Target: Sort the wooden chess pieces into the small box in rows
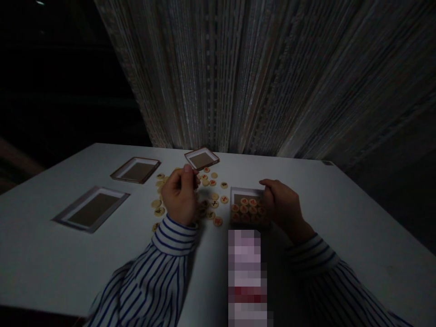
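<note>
Chinese chess pieces (218, 221), round and pale with red or black characters, lie scattered mid-table, some face down. My left hand (180, 196) is over them, thumb and fingers pinched together; whatever is between the fingertips is too dark to make out. To the right is a small open box (238, 193) with a pale rim. Rows of red-marked pieces (252, 210) fill its near part, while its far part shows a bare brown bottom. My right hand (283, 206) is curled round the box's right side, covering that wall and some pieces.
Three shallow trays or lids with brown bottoms lie on the white table (340, 218): a grey-rimmed one (116, 195) at left, a brown-rimmed one (157, 164) behind it, and another (215, 160) at the back. A string curtain (225, 81) hangs behind the table. A blurred-out patch covers the front middle.
</note>
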`<control>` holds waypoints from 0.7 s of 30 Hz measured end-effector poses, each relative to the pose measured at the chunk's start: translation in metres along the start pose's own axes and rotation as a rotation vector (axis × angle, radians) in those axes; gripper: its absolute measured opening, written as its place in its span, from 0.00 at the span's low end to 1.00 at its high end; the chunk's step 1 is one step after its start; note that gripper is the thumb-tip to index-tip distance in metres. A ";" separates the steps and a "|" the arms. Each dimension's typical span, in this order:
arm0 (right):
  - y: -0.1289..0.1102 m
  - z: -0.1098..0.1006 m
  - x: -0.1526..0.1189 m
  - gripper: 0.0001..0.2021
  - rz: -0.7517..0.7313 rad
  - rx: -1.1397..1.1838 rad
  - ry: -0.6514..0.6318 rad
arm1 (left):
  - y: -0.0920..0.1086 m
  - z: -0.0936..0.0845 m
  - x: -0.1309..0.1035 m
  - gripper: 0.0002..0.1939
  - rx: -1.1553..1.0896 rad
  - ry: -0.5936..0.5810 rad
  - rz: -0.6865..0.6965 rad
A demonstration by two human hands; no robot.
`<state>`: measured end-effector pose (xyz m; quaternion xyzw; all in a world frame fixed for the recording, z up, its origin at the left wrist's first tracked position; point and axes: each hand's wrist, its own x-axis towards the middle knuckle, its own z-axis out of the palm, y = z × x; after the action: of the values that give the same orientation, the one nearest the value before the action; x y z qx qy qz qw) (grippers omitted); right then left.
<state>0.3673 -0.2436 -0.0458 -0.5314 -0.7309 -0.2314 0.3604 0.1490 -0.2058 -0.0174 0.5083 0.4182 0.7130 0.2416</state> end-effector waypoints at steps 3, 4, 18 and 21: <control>0.000 0.001 -0.001 0.13 -0.019 -0.025 -0.004 | 0.009 -0.006 0.003 0.14 -0.044 0.001 0.005; 0.000 0.002 -0.001 0.13 -0.022 -0.031 -0.011 | 0.013 -0.009 0.005 0.14 -0.065 -0.002 0.014; -0.009 0.005 0.000 0.11 -0.038 0.013 -0.058 | 0.041 -0.066 0.030 0.11 -0.122 -0.074 0.086; -0.012 0.007 0.001 0.10 -0.050 0.035 -0.068 | 0.037 -0.075 0.031 0.10 -0.095 -0.082 0.097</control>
<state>0.3542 -0.2419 -0.0488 -0.5142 -0.7595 -0.2094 0.3389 0.0707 -0.2278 0.0200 0.5448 0.3485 0.7215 0.2475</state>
